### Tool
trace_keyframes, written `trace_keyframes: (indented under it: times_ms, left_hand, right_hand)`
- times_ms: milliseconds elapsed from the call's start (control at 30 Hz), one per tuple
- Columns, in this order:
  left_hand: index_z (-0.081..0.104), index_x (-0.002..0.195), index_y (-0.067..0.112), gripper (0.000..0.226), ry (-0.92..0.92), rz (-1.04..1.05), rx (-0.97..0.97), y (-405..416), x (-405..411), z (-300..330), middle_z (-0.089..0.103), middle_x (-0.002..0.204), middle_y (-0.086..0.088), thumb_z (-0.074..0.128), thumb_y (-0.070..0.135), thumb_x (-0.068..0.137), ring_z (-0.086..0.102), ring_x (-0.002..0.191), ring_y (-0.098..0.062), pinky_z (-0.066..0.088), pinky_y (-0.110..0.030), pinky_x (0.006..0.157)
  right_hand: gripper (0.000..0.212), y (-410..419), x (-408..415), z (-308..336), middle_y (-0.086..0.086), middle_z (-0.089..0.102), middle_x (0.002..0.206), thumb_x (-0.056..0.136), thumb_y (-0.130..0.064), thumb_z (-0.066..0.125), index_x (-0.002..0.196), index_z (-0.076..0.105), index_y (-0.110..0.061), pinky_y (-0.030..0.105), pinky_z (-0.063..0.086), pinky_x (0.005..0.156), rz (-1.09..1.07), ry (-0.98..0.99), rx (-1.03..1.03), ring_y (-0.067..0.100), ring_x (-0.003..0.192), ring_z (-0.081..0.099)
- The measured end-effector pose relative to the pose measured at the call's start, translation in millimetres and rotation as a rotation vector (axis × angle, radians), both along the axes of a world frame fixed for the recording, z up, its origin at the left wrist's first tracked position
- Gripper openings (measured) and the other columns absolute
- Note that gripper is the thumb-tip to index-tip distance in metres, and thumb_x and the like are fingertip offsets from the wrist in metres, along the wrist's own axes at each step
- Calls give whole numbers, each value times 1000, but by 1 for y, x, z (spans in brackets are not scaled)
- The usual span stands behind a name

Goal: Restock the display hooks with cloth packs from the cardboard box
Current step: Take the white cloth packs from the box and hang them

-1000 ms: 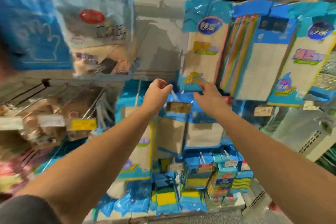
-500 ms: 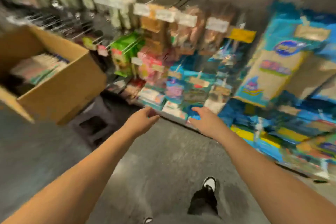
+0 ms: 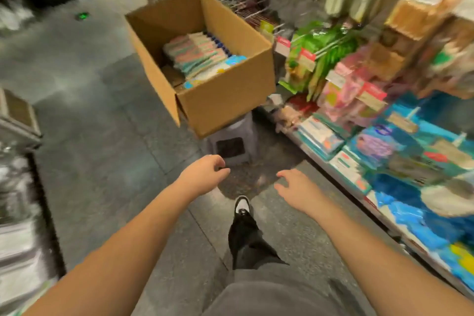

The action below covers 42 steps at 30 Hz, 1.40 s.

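Head view: beyond both outstretched hands, a cardboard box sits open atop a small grey stool, just beside the display shelving off the right hand. Inside, toward its far corner, cloth packs lie stacked flat. Likely light, soft and slick in film wrap, they are best pinched at the header end. The left hand hangs loosely curled, the right spread; neither holds anything.

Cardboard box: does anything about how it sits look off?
Yes. The cardboard box rests on a small grey stool narrower than its base, so it overhangs on the sides visible. The cloth packs inside look orderly.
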State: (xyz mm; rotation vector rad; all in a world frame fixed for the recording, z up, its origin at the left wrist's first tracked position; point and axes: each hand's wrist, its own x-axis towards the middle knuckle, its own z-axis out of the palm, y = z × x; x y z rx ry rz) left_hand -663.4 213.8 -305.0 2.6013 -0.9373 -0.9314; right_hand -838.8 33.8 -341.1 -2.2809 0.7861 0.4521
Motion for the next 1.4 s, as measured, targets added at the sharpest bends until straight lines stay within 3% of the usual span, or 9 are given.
trace_keyframes:
  times_ms: [367,667,800,900,1000,1067,1167,1233,1400]
  left_hand:
    - [65,118,25,27,-9,152,-30,-49,249,29,67,113,4,52,42,101,62,98,-15,45,-28,78]
    - [66,112,21,28,57,148,-28,-110,411,4,66,97,2,51,42,101,60,86,-17,46,-30,75]
    - [65,112,14,29,118,-31,46,-148,482,-36,67,106,-7,52,37,101,61,99,-25,43,-32,79]
    - [58,104,16,20,186,-156,108,-177,531,-74,59,96,-2,49,33,103,53,90,-21,40,-30,75]
    - [48,102,14,17,262,-237,183,-200,567,-108,48,80,3,45,31,103,48,79,-20,38,-33,66]
    - [52,119,11,29,329,-286,225,-213,583,-126,51,88,2,44,34,103,51,85,-20,39,-33,73]
    - [41,146,7,52,385,-330,259,-231,595,-151,58,128,-9,46,36,103,57,113,-29,42,-32,86]
    - [43,143,4,48,400,-315,224,-239,597,-164,57,128,-13,48,29,102,60,108,-29,46,-33,84]
    - [50,126,2,31,385,-276,202,-250,602,-194,60,117,-17,51,16,98,57,94,-29,41,-29,74]
  right_hand:
    - [44,-52,257,10,-4,42,148,102,-34,48,144,45,-20,27,41,100,107,-93,77,14,129,48]
    - [33,-83,399,15,-4,50,110,95,-19,59,127,60,-11,19,36,92,-88,-217,70,18,111,57]
    - [37,-90,447,-7,8,54,122,93,-17,61,129,58,-9,24,36,99,-249,-196,38,23,113,55]
    - [46,-87,480,-25,12,49,133,92,-18,62,135,52,-6,27,27,108,-376,-135,-5,25,130,44]
    - [53,-74,511,-41,22,52,129,84,-32,55,127,56,0,45,36,110,-589,-117,-134,35,126,44]
    - [59,-67,527,-55,28,54,123,82,-38,45,121,57,3,53,40,105,-661,-91,-238,40,120,44]
    - [70,-64,544,-68,22,33,152,86,-48,38,145,39,-10,42,15,122,-795,171,-193,35,145,21]
    - [73,-65,549,-78,16,35,154,85,-54,33,149,35,-18,41,10,123,-824,222,-261,31,148,17]
    - [75,-61,566,-72,18,16,161,86,-33,64,151,33,-13,40,13,123,-965,196,-320,29,151,7]
